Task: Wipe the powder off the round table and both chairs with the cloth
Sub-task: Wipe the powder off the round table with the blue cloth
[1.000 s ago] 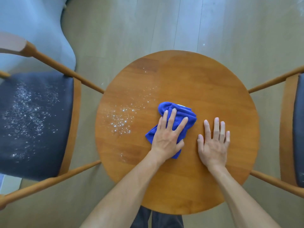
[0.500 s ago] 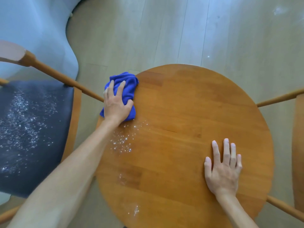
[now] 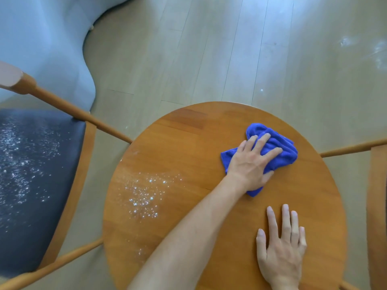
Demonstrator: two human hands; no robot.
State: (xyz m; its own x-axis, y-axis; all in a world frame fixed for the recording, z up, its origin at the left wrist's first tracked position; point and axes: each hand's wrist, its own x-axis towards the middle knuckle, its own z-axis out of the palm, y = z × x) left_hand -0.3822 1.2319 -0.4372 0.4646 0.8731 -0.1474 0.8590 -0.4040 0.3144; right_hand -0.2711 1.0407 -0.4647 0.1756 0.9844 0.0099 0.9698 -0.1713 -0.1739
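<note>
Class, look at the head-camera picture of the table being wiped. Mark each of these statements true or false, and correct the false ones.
1. The left hand presses the blue cloth on the round table. True.
2. The right hand holds a second cloth. False: it rests flat on the table, holding nothing.
3. White powder lies on the table's left part. True.
4. The left chair's dark seat is wiped clean. False: powder is scattered across it.
5. The cloth covers the powder patch. False: it lies apart, to the patch's right.
</note>
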